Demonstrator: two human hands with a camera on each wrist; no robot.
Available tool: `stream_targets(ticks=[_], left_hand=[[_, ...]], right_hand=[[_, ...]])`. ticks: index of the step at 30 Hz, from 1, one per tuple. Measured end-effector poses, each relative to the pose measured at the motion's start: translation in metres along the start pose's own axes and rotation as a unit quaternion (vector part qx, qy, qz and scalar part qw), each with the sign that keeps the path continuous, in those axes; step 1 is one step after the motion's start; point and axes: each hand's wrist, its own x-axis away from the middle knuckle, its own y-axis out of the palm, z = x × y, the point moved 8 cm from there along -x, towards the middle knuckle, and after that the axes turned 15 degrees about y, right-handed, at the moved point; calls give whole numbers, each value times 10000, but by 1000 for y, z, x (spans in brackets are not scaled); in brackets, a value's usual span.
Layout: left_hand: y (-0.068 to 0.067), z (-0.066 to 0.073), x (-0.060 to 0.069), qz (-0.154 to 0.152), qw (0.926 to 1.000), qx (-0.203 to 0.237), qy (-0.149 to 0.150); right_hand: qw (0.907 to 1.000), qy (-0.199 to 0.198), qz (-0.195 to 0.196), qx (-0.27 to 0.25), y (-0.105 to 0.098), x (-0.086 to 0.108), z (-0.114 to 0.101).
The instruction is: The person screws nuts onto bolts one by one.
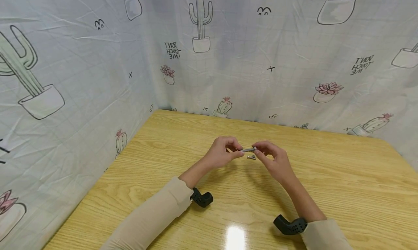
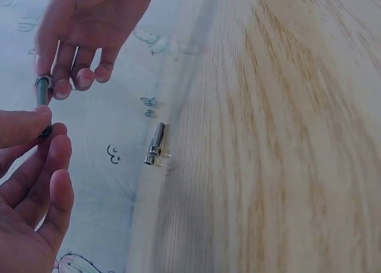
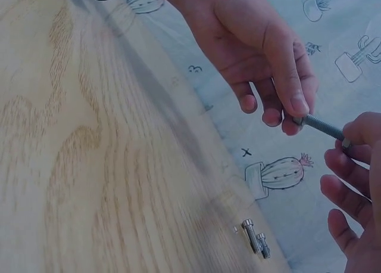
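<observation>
A grey threaded bolt is held between the two hands above the table. My left hand pinches its left end between thumb and fingertips. My right hand pinches around a small nut-like piece at the other end, the fingers partly hiding it. Thread shows along the shank in the right wrist view. Just below the hands, two shorter metal screws lie side by side on the table. In the right wrist view, one screw shows a cylindrical head, and a smaller screw lies beside it.
The wood-grain table spreads around the hands. A pale curtain printed with cacti hangs along its back and left sides. Black wrist mounts sit on the left and right forearms.
</observation>
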Motion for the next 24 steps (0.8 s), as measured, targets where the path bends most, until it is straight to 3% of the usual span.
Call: stream_targets(ticks=[10,24], left_hand=[[0,-1,1,43,10000,-9,36],[1,-1,4,3,9997,-168,160]], right_hand=[[9992,-325,-14,-213,1,2,-2],[9997,100,216,-48,1,2,9]])
